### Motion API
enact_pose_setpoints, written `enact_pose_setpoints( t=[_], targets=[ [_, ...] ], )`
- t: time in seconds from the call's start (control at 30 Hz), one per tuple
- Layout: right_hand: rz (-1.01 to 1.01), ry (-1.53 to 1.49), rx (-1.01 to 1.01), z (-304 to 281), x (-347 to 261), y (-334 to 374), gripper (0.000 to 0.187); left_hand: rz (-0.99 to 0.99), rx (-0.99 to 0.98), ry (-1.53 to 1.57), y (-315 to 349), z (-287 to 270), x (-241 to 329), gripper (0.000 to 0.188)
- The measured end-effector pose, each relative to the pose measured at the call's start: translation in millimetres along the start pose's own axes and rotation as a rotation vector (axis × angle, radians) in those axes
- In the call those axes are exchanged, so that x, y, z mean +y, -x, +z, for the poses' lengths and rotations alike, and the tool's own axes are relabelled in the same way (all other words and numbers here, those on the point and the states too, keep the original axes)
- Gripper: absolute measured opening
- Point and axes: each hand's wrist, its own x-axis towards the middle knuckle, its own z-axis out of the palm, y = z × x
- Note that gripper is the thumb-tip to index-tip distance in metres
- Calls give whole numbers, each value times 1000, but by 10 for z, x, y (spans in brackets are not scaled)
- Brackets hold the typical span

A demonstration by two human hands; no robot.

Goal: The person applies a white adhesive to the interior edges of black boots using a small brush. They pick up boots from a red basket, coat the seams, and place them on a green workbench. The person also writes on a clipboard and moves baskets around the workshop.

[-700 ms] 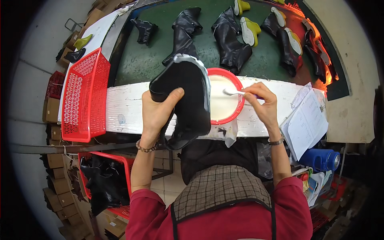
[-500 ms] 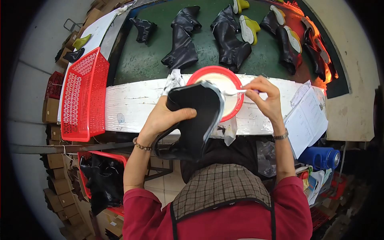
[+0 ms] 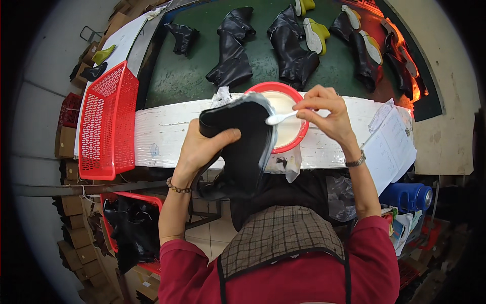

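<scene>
My left hand (image 3: 205, 147) grips a black boot upper (image 3: 240, 147), thumb on its near face and fingers behind it. White paste coats the upper's curved top and right edge. In my right hand (image 3: 326, 112), pinched between thumb and fingers, is a slim white toothbrush (image 3: 286, 117). Its head touches or nearly touches the coated edge; which of the two I cannot tell. Right behind the upper stands a red bowl (image 3: 304, 133) holding creamy white liquid, partly hidden by the upper and my hand.
Black boot uppers (image 3: 230, 61) and yellow-and-white soles (image 3: 315, 36) lie on the green belt beyond the white bench (image 3: 167, 121). An orange glow lights its far right. A red basket (image 3: 106, 126) stands left, papers (image 3: 387, 149) and a blue flask (image 3: 407, 197) right. Below left, another crate (image 3: 114, 238) holds black uppers.
The upper has shifted slightly left in my left hand and tilted. My right hand has moved left, bringing the toothbrush from over the bowl to the upper's edge.
</scene>
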Motion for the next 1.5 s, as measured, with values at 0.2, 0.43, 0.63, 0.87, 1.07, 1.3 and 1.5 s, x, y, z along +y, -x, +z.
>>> enact_pose_setpoints(
  t=[0.2,0.43,0.63,0.87,1.07,1.3,1.5],
  targets=[
    [279,-265,129,390,-26,31,30,304,333,78,-377,82,-110,27],
    [288,-478,13,931,-700,-134,41,411,471,128,-859,115,-138,91],
    [364,-662,115,927,-625,-128,25,443,206,-262,-364,-31,-161,138],
    [244,-401,-53,525,-555,-196,41,493,428,-419,-103,223,-685,122],
    [103,834,-101,144,190,305,28,586,310,-394,72,50,-724,115],
    [277,80,139,57,-250,153,16,630,234,-606,175,63,-690,113],
    [-52,183,290,107,-157,-60,20,681,228,-548,231,132,-742,111]
  ],
)
